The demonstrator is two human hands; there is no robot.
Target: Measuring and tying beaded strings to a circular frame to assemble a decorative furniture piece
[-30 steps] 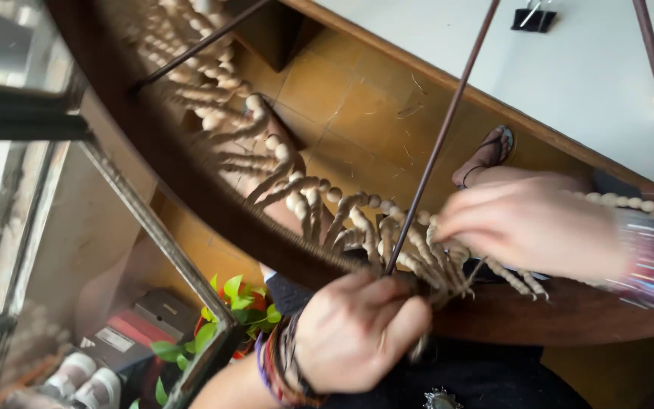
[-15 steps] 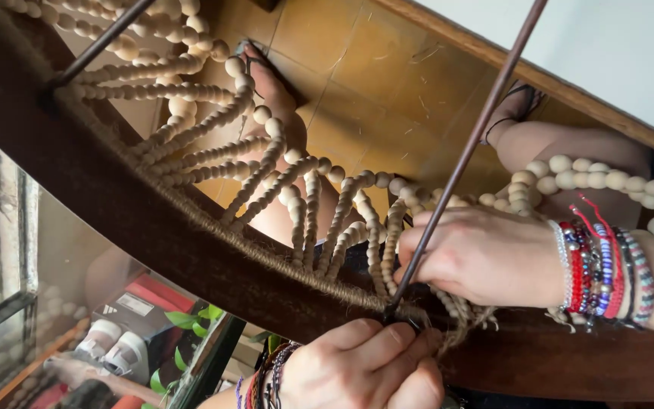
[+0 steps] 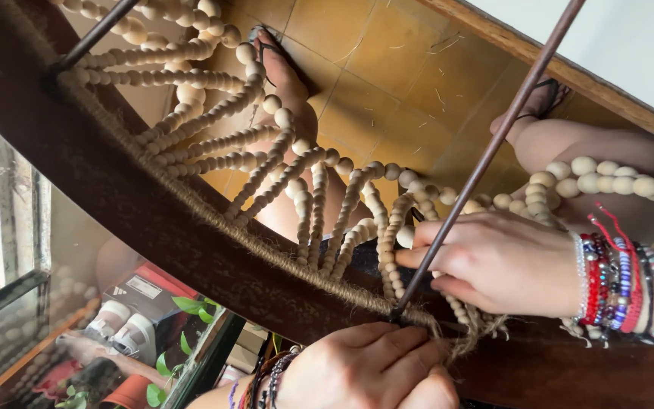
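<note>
Nearest, the left hand (image 3: 369, 367) lies curled, its fingers pressed on the jute twine (image 3: 463, 337) wrapped along the dark wooden hoop (image 3: 115, 189). Just beyond, the right hand (image 3: 501, 261), with bracelets at the wrist, pinches the bead strands (image 3: 387, 235) beside a thin metal rod (image 3: 486, 159). Farther away, two sandalled feet rest on the tiled floor (image 3: 418, 68).

Above the dark wooden hoop (image 3: 115, 189), hanging bead strands (image 3: 297, 174) and a thin metal rod (image 3: 486, 159) crowd the opening; gaps between strands stay narrow.
</note>
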